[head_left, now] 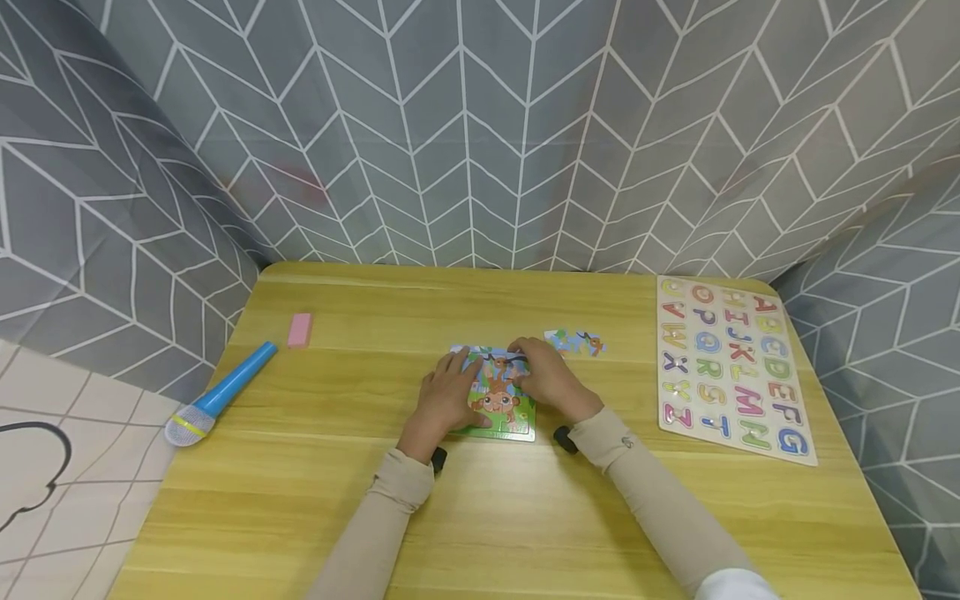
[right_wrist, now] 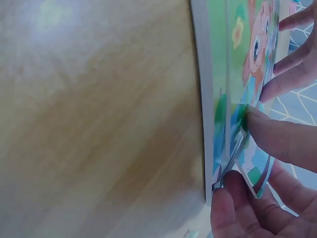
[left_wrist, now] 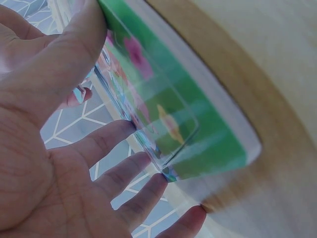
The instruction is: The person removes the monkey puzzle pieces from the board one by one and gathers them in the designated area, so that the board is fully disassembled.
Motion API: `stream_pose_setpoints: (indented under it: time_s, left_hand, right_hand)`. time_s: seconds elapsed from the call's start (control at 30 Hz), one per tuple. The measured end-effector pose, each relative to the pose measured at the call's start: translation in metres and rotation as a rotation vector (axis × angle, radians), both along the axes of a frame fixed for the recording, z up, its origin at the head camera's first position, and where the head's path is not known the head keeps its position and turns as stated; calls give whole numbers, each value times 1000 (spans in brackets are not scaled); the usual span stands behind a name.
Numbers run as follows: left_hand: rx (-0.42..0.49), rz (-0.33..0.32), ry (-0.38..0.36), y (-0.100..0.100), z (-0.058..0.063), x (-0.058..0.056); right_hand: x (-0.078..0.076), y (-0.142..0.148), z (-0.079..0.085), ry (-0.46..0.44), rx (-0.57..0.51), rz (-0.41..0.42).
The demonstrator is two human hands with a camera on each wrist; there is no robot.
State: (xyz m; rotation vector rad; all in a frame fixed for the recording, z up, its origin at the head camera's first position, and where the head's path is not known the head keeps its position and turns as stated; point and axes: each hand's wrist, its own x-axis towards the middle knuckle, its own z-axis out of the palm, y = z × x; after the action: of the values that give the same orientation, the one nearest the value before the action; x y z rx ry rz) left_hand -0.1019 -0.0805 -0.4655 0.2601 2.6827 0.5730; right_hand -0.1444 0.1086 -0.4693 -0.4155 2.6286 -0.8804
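Observation:
A jigsaw puzzle board [head_left: 517, 425] with a monkey picture and green rim lies flat on the table. Across its left side rests my left hand [head_left: 444, 398]; in the left wrist view its fingers [left_wrist: 119, 176] spread fairly straight over the picture, with the thumb near the rim. At the board's upper right corner, my right hand [head_left: 553, 379] pinches a puzzle piece [right_wrist: 253, 173] between thumb and fingers. That piece sits tilted up from the board in the right wrist view. Loose puzzle pieces [head_left: 577, 342] lie just beyond the right hand.
An alphabet board [head_left: 723, 367] with colourful letters lies at the right of the wooden table [head_left: 337, 500]. Over on the left are a blue toy microphone [head_left: 225, 392] and a pink block [head_left: 300, 330]. Grey patterned curtain [head_left: 480, 133] borders the table's back.

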Motion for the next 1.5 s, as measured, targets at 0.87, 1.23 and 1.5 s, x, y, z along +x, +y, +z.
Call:
stream_pose_setpoints:
  time_s: [0.87, 1.23, 1.5]
  left_hand:
    - [7, -1, 8, 1, -1, 1]
    - [4, 9, 5, 1, 0, 1]
    - [20, 13, 12, 0, -2, 1]
  right_hand:
    - [7, 4, -5, 36, -49, 107]
    - [8, 8, -9, 103, -102, 154]
    - [8, 20, -15, 197, -155, 94]
